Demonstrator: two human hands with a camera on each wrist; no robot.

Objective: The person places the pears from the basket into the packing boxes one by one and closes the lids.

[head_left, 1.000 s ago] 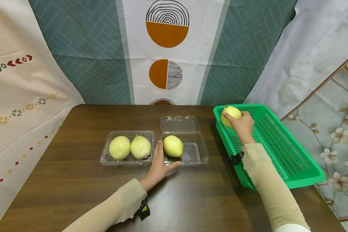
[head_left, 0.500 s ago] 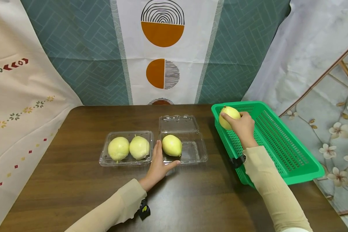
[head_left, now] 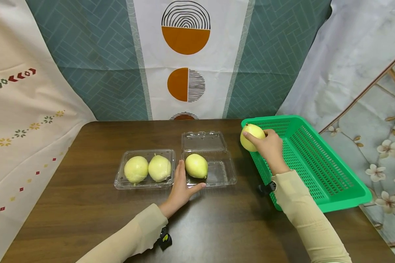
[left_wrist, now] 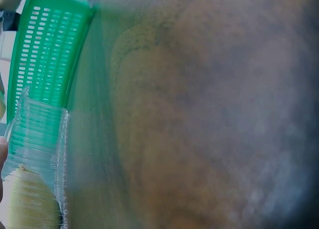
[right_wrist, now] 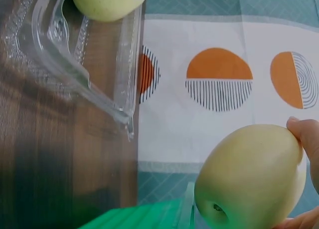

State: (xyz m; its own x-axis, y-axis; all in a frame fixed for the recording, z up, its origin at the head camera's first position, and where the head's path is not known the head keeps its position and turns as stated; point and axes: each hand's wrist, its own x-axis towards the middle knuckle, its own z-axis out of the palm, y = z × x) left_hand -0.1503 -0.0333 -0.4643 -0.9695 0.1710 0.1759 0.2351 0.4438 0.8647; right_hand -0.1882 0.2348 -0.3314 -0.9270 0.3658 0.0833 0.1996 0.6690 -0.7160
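My right hand [head_left: 270, 149] grips a yellow-green pear [head_left: 252, 138] between thumb and fingers, over the left rim of the green basket [head_left: 316, 171]. Close up in the right wrist view, that pear [right_wrist: 249, 176] is held at its side by the fingertips. With straight fingers and the thumb spread, my left hand [head_left: 180, 190] lies at the left edge of an open clear plastic clamshell box [head_left: 222, 171]. One pear [head_left: 196, 166] sits in the left half of that box. The left wrist view is mostly blurred table.
Left of the open box stands another clear clamshell [head_left: 120, 182] with two pears [head_left: 148, 168] in it. The open box's lid [head_left: 204, 141] lies back toward the rear edge of the brown table [head_left: 217, 226]. Patterned cloths [head_left: 112, 65] hang behind and at both sides.
My right hand has carried the pear a little left and toward me, out over the basket's left rim. My left hand has stayed by the open box.
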